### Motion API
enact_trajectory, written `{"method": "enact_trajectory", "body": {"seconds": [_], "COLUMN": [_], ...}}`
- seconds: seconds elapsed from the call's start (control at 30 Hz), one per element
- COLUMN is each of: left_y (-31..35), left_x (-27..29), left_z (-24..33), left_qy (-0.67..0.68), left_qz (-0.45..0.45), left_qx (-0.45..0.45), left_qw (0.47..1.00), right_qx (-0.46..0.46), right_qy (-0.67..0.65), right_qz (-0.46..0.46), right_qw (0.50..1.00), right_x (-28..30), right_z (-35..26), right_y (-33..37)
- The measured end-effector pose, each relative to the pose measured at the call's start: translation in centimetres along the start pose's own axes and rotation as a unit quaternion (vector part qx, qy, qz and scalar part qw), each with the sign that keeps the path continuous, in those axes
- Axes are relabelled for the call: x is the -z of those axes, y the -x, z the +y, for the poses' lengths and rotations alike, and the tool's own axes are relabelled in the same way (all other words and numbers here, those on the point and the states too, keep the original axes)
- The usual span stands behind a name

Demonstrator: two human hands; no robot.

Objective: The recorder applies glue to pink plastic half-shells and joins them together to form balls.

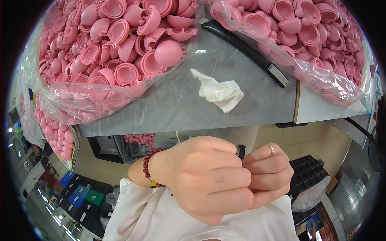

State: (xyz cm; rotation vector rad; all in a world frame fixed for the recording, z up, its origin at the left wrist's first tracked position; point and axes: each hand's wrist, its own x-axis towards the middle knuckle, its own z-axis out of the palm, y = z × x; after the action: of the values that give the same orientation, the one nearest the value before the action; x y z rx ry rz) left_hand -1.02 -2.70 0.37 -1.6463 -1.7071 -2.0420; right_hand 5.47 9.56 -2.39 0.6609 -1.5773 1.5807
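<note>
1. The left hand (209, 178) is curled into a loose fist, its back to the view and a beaded bracelet (145, 166) at its wrist, toward 9 o'clock. Its palm is hidden, so I cannot tell whether it has hold of anything.
2. The right hand (268, 172) lies at the left hand's 3 o'clock, fingers folded in and partly behind the left knuckles; a ring (271, 149) circles one finger. What it may grip is hidden too.
3. A small black strip (242, 152) shows in the gap between the hands, at about 12 o'clock from their meeting point. I cannot tell whether either hand grips it.
4. Beyond the near edge of the grey table (173, 108), just short of 12 o'clock from the hands, lies a crumpled white cloth (225, 95).
5. A long black object (241, 48) lies beyond the cloth, slanting from near 12 toward 1 o'clock.
6. Pink half-shells (128, 74) fill clear plastic at 10 to 11 o'clock, well apart from both hands; another pink heap (309, 35) sits at 1 o'clock.
</note>
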Motion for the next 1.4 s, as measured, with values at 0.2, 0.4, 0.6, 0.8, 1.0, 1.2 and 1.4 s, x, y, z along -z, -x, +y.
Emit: {"method": "enact_trajectory", "body": {"seconds": [0.2, 0.4, 0.6, 0.8, 1.0, 1.2, 1.4], "left_y": [0.0, 0.0, 0.2, 0.3, 0.3, 0.7, 0.6], "left_x": [-0.3, -0.1, -0.2, 0.0, 0.2, 0.6, 0.8], "left_z": [-0.1, -0.3, -0.1, -0.1, -0.1, 0.0, 0.8], "left_qy": [-0.005, -0.023, 0.006, 0.003, -0.003, -0.047, -0.108], "left_qz": [0.015, 0.005, 0.025, 0.019, -0.001, 0.013, 0.026], "left_qx": [-0.012, -0.025, -0.014, -0.022, -0.031, -0.019, -0.007], "left_qw": [1.000, 0.999, 1.000, 1.000, 1.000, 0.999, 0.994], "right_qx": [-0.001, 0.008, 0.003, 0.001, -0.005, -0.006, -0.017], "right_qy": [-0.004, 0.032, 0.021, 0.010, 0.027, 0.013, -0.006], "right_qz": [0.008, 0.015, 0.004, 0.001, 0.015, -0.047, -0.044], "right_qw": [1.000, 0.999, 1.000, 1.000, 1.000, 0.999, 0.999], "right_x": [-0.1, -0.4, -0.2, -0.4, -0.7, 0.4, 0.4], "right_z": [0.0, -0.1, -0.2, -0.2, -0.5, -0.3, -0.4], "right_y": [0.2, 0.1, 0.1, 0.2, 0.2, -0.2, -0.3]}}
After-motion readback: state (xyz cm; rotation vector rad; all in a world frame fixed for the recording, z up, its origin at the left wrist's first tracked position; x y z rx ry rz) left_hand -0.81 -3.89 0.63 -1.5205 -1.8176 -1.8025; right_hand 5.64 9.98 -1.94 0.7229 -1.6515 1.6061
